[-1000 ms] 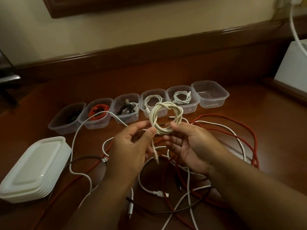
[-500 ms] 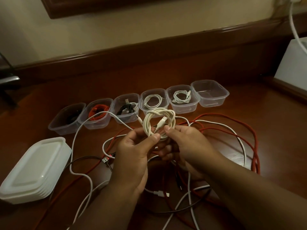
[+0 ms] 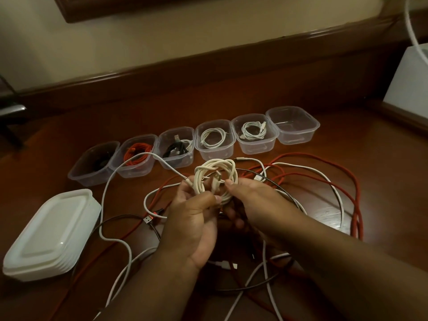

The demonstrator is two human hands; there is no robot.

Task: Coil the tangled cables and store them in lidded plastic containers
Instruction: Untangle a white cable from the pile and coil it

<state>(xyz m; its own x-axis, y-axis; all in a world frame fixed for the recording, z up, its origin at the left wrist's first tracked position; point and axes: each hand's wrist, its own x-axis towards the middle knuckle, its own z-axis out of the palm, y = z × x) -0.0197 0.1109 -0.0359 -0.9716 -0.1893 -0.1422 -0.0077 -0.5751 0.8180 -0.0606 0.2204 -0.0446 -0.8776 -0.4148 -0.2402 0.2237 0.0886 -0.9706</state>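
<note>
A cream cable coil (image 3: 229,169) is held upright between both hands above the wooden table. My left hand (image 3: 192,218) grips its lower left side. My right hand (image 3: 252,200) pinches its right side, thumb on the loops, with a plug end tucked through the middle. Under my arms lies a tangle of loose cables: a long red one (image 3: 335,181), white ones (image 3: 111,193) and a thin dark one. Behind the coil stands a row of clear containers; the rightmost container (image 3: 293,125) holds nothing, while the others hold coiled cables, such as a white coil (image 3: 253,130).
A stack of white lids (image 3: 49,235) lies at the left front. A white box (image 3: 410,77) with a white cord stands at the far right. A raised wooden ledge (image 3: 208,72) runs along the wall behind the containers.
The hanging cable end has been drawn up and tucked through the coil's middle. The coil has dropped a little lower and my hands have closed in around it.
</note>
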